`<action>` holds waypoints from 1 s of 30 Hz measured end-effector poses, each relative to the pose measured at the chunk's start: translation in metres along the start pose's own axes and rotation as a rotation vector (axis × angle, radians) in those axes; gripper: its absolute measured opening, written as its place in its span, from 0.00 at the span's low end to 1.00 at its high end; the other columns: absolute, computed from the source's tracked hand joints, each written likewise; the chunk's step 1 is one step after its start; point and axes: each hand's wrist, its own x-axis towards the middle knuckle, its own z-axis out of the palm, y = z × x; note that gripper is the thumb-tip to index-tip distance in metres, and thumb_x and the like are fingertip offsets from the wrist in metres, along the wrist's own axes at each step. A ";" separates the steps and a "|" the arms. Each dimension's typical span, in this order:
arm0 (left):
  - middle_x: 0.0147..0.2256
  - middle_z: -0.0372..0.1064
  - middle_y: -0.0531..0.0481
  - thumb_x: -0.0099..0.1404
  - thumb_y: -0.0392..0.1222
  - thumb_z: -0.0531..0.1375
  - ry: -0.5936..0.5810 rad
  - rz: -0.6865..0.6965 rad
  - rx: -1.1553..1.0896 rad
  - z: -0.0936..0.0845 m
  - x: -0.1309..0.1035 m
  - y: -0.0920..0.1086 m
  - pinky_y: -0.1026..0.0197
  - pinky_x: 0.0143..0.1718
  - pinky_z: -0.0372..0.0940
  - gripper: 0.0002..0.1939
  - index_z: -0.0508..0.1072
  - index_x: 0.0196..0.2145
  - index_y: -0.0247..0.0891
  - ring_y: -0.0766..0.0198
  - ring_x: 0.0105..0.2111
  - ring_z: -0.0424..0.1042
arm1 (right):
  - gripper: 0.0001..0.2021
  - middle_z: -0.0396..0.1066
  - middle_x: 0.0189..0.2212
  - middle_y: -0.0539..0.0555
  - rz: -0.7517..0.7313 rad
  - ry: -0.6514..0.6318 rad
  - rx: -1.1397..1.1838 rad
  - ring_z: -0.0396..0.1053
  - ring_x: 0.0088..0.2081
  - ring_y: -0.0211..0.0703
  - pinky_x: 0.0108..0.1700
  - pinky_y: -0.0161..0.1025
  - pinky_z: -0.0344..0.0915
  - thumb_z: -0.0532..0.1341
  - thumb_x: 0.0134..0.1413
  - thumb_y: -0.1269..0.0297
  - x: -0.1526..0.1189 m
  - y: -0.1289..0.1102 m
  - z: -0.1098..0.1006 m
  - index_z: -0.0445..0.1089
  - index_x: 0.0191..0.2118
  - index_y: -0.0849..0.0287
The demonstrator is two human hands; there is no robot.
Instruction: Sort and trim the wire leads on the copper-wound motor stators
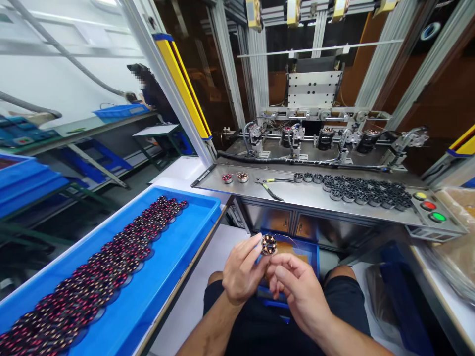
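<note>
left hand (243, 271): fingers pinched around a copper-wound stator (268, 245), held above the lap
right hand (297, 284): fingers curled close together, just beside the stator; whether they grip its wire cannot be told
steel worktop (260, 190): two wound stators (235, 178) near the left edge; pliers (270, 187) beside them; bare cores (367, 190) toward the right edge

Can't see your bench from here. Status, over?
Left hand holding copper-wound ring. Right hand close beside it, grip unclear. Pliers on metal worktop, away from both hands.
</note>
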 end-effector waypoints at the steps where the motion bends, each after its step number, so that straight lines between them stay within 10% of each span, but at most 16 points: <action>1: 0.46 0.71 0.32 0.52 0.21 0.68 -0.004 0.000 -0.002 0.000 -0.001 0.001 0.52 0.42 0.73 0.26 0.68 0.48 0.23 0.53 0.46 0.74 | 0.23 0.67 0.26 0.53 0.023 0.007 0.020 0.64 0.24 0.32 0.27 0.32 0.61 0.72 0.43 0.52 0.001 -0.002 0.003 0.70 0.37 0.67; 6: 0.48 0.70 0.35 0.51 0.19 0.67 0.044 -0.067 -0.040 0.005 -0.007 0.006 0.56 0.44 0.73 0.31 0.67 0.53 0.26 0.56 0.46 0.74 | 0.22 0.66 0.23 0.52 0.081 0.008 0.043 0.62 0.22 0.30 0.25 0.30 0.60 0.73 0.40 0.53 -0.001 -0.006 0.008 0.66 0.27 0.68; 10: 0.49 0.70 0.41 0.53 0.21 0.67 0.082 -0.435 -0.309 0.008 -0.012 0.013 0.54 0.49 0.72 0.31 0.70 0.53 0.36 0.56 0.48 0.73 | 0.22 0.65 0.18 0.52 0.147 -0.024 -0.003 0.58 0.16 0.28 0.20 0.27 0.54 0.73 0.41 0.53 -0.011 0.000 0.001 0.67 0.28 0.68; 18: 0.54 0.68 0.47 0.61 0.27 0.63 -0.148 -0.877 -0.862 -0.012 -0.003 0.022 0.66 0.53 0.68 0.27 0.71 0.55 0.48 0.61 0.51 0.72 | 0.16 0.72 0.23 0.57 0.087 -0.314 -0.064 0.70 0.23 0.36 0.29 0.30 0.66 0.70 0.48 0.58 -0.013 -0.005 -0.036 0.74 0.34 0.67; 30: 0.56 0.66 0.48 0.63 0.31 0.64 -0.408 -0.959 -1.001 -0.026 0.003 0.036 0.69 0.49 0.69 0.29 0.68 0.58 0.55 0.63 0.50 0.72 | 0.16 0.69 0.23 0.53 -0.001 -0.195 -0.232 0.67 0.23 0.32 0.30 0.31 0.64 0.65 0.56 0.57 -0.016 -0.025 -0.024 0.65 0.29 0.66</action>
